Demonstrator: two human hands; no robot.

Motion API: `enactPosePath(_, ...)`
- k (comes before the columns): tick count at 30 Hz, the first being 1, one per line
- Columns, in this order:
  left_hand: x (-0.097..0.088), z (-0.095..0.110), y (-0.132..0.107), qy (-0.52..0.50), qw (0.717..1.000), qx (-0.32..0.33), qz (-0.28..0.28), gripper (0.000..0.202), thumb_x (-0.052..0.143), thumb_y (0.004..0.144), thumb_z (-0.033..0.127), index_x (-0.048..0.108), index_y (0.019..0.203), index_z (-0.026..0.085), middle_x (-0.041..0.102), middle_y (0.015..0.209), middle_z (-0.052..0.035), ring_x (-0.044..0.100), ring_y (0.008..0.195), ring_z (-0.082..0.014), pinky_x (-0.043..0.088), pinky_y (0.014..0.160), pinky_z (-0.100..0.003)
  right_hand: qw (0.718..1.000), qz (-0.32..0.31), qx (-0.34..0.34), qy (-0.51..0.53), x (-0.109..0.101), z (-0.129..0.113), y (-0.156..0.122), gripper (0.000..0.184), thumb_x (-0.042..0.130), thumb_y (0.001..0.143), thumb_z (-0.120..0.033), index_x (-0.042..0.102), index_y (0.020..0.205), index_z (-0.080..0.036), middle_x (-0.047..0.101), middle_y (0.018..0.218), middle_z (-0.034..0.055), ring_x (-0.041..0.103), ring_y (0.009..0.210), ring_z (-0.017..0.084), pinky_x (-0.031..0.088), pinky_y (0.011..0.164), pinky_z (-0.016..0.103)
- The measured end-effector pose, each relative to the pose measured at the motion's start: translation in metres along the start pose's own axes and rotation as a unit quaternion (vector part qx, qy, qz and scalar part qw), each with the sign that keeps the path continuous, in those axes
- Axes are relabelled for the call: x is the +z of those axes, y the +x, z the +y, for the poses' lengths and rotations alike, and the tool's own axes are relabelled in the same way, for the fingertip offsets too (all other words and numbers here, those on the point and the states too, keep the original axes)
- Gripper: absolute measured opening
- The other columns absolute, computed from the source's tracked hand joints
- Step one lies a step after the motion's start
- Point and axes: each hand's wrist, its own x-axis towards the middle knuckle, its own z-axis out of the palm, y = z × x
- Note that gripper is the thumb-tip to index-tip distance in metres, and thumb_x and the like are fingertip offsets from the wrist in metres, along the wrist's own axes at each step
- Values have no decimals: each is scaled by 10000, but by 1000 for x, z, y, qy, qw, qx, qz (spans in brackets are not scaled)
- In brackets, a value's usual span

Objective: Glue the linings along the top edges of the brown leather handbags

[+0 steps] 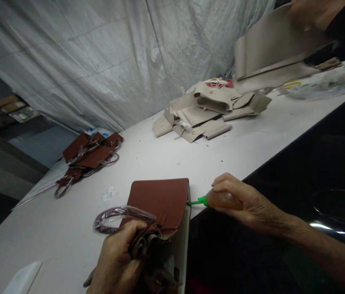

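My left hand (119, 255) is closed on the bunched edge of a brown handbag (158, 200) at the front of the table. One of the bag's handles (120, 212), wrapped in clear plastic, loops out to the left above that hand. My right hand (242, 200) grips a small squeeze bottle (223, 200) of amber liquid from the right. Its green nozzle (198, 201) points left, with the tip at the bag's right side edge. Whether the tip touches the edge I cannot tell. The lower part of the bag is dark and partly hidden.
Several brown handbags (89, 153) lie piled at the table's left edge. Beige bag pieces (209, 108) are heaped at the back. Another person's hand (319, 12) holds a large beige bag piece (267, 41) at the upper right. A plastic sheet (105, 57) hangs behind the white table (172, 159).
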Motion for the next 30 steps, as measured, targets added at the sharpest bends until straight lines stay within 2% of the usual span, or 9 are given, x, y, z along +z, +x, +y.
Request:
enactPosePath(4,2,1,-2,-5,1000,-1,8,78,616,790,206,675,838,224,730,744,28,667,621,-132,499,549,-176,997,-25,54,41,-1,4,0,218,706,821,-270,588,1003,-249,588,999,29,595,844,188,505,721,313)
enactPosePath(6,3,2,-2,-10,1000,-8,11,85,613,793,212,675,849,224,735,759,24,671,631,-135,502,557,-179,996,-13,72,42,-2,5,0,208,695,830,-286,582,999,-242,582,993,31,591,842,193,497,729,327)
enactPosePath(12,2,4,-1,-12,1000,-13,-2,70,611,800,208,669,837,224,721,740,30,665,642,-134,500,572,-184,993,-30,86,73,-1,7,1,237,705,818,-298,575,1011,-249,574,1019,29,597,909,209,498,767,340)
enactPosePath(15,3,2,-2,-20,1000,-16,6,74,605,808,211,668,846,220,722,754,23,666,659,-137,501,576,-187,994,-14,91,65,0,7,2,215,699,817,-299,581,988,-244,579,997,25,604,867,201,504,755,340)
enactPosePath(18,4,-1,-2,-19,1000,-3,-2,87,609,807,203,671,867,217,727,771,15,663,649,-135,500,567,-187,991,-27,97,83,-2,8,3,242,720,800,-305,589,994,-246,590,997,25,611,866,205,516,725,329)
enactPosePath(23,3,-1,-2,-14,1000,2,-7,89,604,808,186,664,863,220,717,762,23,660,638,-125,495,559,-180,994,20,75,72,-5,4,-1,254,714,820,-315,586,1032,-257,596,1025,39,607,912,223,519,744,354)
enactPosePath(27,2,0,-2,-17,1000,2,-18,101,612,798,165,664,857,228,713,774,32,664,660,-119,501,582,-174,998,-20,23,62,0,-5,-6,233,704,838,-254,588,1041,-255,574,1045,33,596,914,190,511,777,328)
enactPosePath(30,3,-2,-3,-17,1000,-5,-17,116,616,802,160,660,879,233,717,797,33,672,689,-121,505,599,-176,998,-41,8,55,4,-10,-8,223,684,850,-208,579,1042,-251,569,1027,28,589,873,165,509,742,295)
